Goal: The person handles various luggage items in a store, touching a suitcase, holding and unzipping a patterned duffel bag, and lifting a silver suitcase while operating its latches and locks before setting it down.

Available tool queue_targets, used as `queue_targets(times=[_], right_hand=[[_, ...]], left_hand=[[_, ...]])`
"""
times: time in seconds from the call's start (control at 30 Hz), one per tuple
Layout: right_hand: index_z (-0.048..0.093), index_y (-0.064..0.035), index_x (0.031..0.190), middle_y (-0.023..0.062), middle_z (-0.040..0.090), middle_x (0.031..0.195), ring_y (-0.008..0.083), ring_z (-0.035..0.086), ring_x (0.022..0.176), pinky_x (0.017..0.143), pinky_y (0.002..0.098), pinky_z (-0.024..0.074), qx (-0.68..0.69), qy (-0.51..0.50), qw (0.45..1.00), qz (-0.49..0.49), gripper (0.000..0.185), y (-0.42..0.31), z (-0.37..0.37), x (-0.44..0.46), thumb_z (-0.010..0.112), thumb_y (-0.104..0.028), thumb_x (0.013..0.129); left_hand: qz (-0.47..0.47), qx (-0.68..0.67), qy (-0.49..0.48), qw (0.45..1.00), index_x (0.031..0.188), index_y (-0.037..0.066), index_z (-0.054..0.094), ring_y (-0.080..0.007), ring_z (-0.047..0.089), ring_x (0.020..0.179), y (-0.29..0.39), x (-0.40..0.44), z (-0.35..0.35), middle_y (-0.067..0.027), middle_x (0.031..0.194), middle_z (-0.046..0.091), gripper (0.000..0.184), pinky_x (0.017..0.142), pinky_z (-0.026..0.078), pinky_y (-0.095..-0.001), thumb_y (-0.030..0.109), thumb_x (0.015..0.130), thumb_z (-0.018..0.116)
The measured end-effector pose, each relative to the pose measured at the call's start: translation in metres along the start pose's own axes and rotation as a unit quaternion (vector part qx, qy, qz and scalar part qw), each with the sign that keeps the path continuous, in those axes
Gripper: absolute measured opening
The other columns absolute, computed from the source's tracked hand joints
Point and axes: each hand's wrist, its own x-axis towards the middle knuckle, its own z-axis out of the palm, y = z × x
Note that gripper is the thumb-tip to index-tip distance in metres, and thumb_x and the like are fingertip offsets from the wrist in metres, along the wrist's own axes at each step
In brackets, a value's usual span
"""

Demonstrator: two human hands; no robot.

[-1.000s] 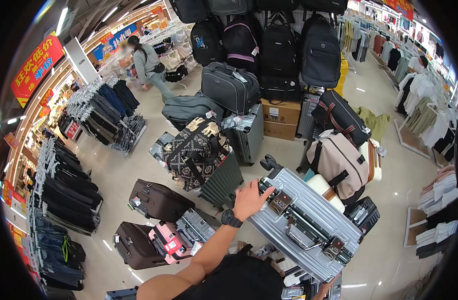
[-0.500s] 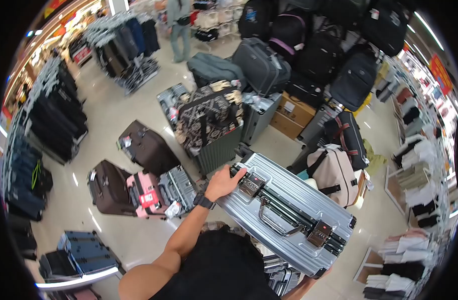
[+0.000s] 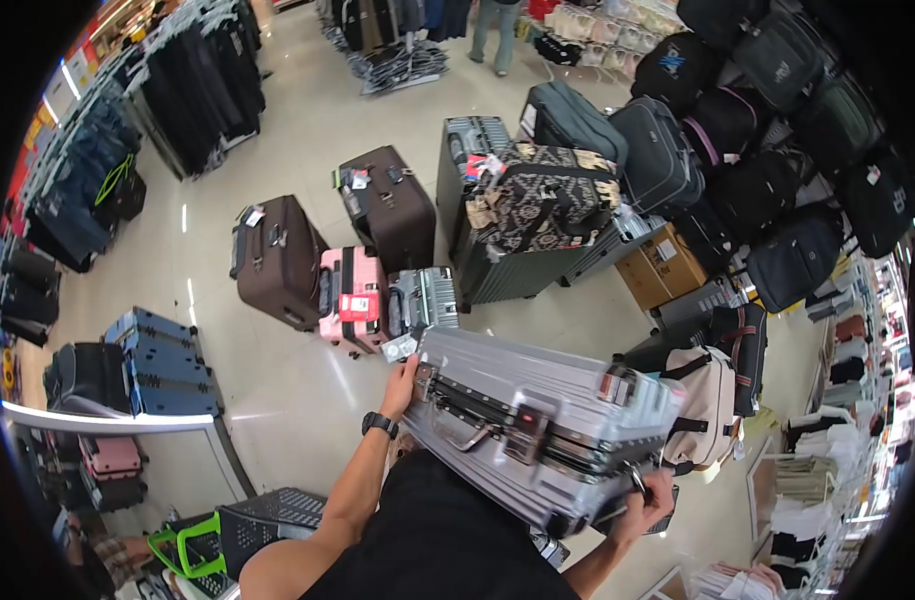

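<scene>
A silver ridged suitcase (image 3: 537,372) lies across the front of my body, held up on its side. Its latches and carry handle face up toward me, and its right part is smeared by motion. My left hand (image 3: 401,388), with a dark watch on the wrist, is closed on the left end of the case. At the lower right end, my right hand (image 3: 647,508) is closed by a small dark loop or handle; its fingers are partly hidden. Just beyond the left end stand a small grey suitcase (image 3: 424,298) and a pink suitcase (image 3: 353,295).
Two brown suitcases (image 3: 275,258) stand ahead to the left. A patterned bag (image 3: 545,200) rests on dark upright cases. A beige backpack (image 3: 702,405) stands at right. Behind me at left are a blue suitcase (image 3: 167,362) and a grey basket with green handle (image 3: 267,520).
My view has turned left. The silver suitcase has swung, its right end moving relative to my body, and my right hand, mostly hidden before, now shows at that end. My left hand keeps its hold.
</scene>
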Motion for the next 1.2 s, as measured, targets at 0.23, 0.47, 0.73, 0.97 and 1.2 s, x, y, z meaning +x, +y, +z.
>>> queue_targets(times=[0.23, 0.47, 0.73, 0.97, 1.2], right_hand=[[0.061, -0.0044, 0.073, 0.0082, 0.053, 0.071, 0.0308, 0.052, 0.072, 0.073, 0.0421, 0.0382, -0.063, -0.228, 0.959, -0.155, 0.013, -0.108, 0.129, 0.021, 0.068, -0.01, 0.063], [0.076, -0.005, 0.087, 0.0089, 0.067, 0.077, 0.0325, 0.067, 0.076, 0.072, 0.0429, 0.0485, -0.066, -0.489, 0.844, -0.213, 0.019, -0.164, 0.244, -0.037, 0.076, -0.021, 0.076], [0.072, 0.004, 0.111, 0.0222, 0.07, 0.11, 0.0437, 0.07, 0.1, 0.09, 0.0561, 0.0562, -0.047, -0.667, 0.707, -0.232, 0.025, -0.168, 0.349, -0.13, 0.066, -0.014, 0.094], [0.066, 0.0072, 0.114, 0.0291, 0.069, 0.112, 0.05, 0.068, 0.104, 0.095, 0.0553, 0.0546, 0.021, -0.717, 0.62, -0.319, 0.025, -0.147, 0.407, -0.192, 0.06, -0.001, 0.091], [0.068, 0.007, 0.121, 0.0319, 0.069, 0.119, 0.0491, 0.068, 0.112, 0.097, 0.0539, 0.055, -0.014, -0.714, 0.64, -0.283, 0.034, -0.12, 0.426, -0.227, 0.06, 0.001, 0.089]], left_hand=[[-0.093, -0.191, 0.169, 0.962, 0.12, -0.005, 0.07, -0.0242, 0.067, 0.097, -0.153, -0.004, -0.09, -0.0112, 0.11, 0.075, 0.058, 0.089, 0.052, -0.0402, 0.05, 0.111, 0.053], [-0.044, -0.044, 0.261, 0.963, 0.129, -0.001, 0.069, -0.0271, 0.071, 0.115, -0.103, -0.049, -0.198, -0.0166, 0.123, 0.076, 0.039, 0.101, 0.054, -0.0392, 0.031, 0.108, 0.064], [0.177, -0.043, 0.227, 0.957, 0.116, 0.0, 0.069, -0.0236, 0.071, 0.1, 0.108, -0.135, -0.27, -0.0102, 0.111, 0.075, 0.022, 0.089, 0.056, -0.0366, 0.019, 0.108, 0.062], [0.079, 0.119, -0.24, 0.96, 0.116, -0.001, 0.076, -0.0222, 0.07, 0.095, 0.034, -0.088, -0.228, -0.0126, 0.104, 0.077, 0.041, 0.081, 0.057, -0.0356, 0.037, 0.106, 0.063], [-0.221, 0.068, -0.415, 0.88, 0.129, 0.001, 0.075, -0.0147, 0.065, 0.108, -0.002, -0.049, -0.233, -0.007, 0.122, 0.075, 0.054, 0.092, 0.054, -0.0332, 0.049, 0.104, 0.068]])
